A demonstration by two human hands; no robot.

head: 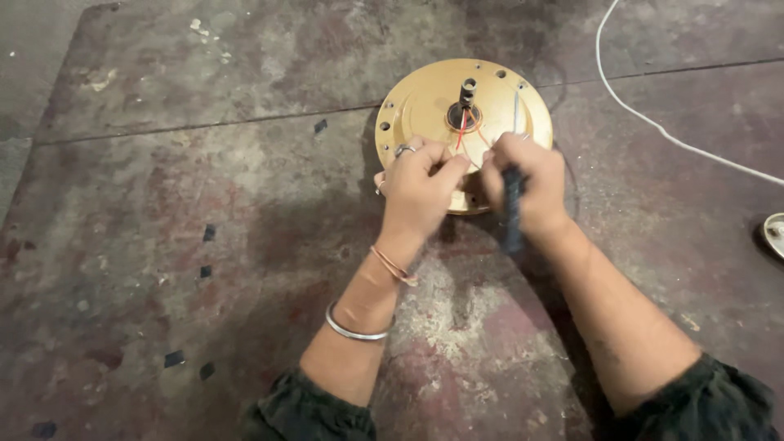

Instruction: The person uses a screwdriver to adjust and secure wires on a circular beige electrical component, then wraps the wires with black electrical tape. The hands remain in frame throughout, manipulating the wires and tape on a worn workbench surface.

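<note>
Working low over a stained concrete floor (163, 269), pinched thin wires between curled fingertips of the left hand (418, 181), ring on one finger, thread band and metal bangle (353, 328) at the wrist. Closed the right hand (527, 175) in a fist around a dark tool handle (512, 214), handle pointing back toward the wrist. Lay directly beneath and just beyond both hands: a round gold-coloured motor disc (425, 102), flat on the floor, near rim covered by the knuckles. Rose upright from the disc's centre, just past the fingertips: a short dark shaft (468, 90), red wires (462, 131) running from its base into the grip. Trailed across the floor, well apart to the right: a white cable (653, 122).
</note>
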